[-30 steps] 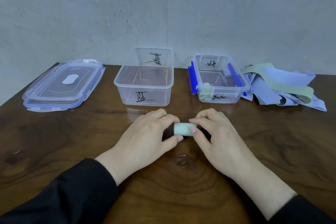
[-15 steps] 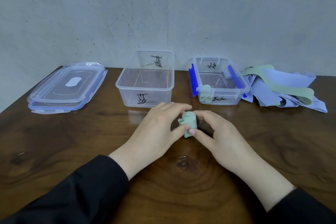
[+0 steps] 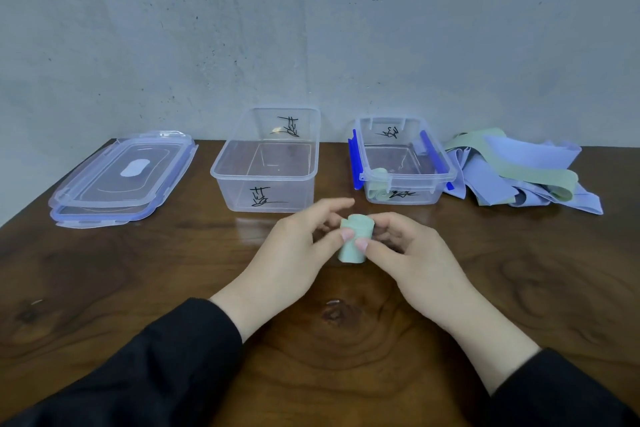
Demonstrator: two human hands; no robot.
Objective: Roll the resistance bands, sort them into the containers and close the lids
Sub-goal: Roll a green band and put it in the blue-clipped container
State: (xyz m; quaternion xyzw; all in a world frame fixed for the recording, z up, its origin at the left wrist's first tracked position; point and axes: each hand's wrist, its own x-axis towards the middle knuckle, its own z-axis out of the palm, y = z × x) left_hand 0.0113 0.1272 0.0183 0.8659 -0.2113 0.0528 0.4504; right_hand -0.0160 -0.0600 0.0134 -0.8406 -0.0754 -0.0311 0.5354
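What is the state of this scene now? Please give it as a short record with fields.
held item: rolled pale green resistance band, pinched by left hand and right hand
left clear plastic container: nothing visible inside
right clear plastic container with blue clips: one green roll at front left
unrolled bands: green and lilac pile, far right
lids: two clear stacked lids, far left, off the containers

Dark wood table (image 3: 104, 288) w/ knots; grey wall (image 3: 311, 28) behind.
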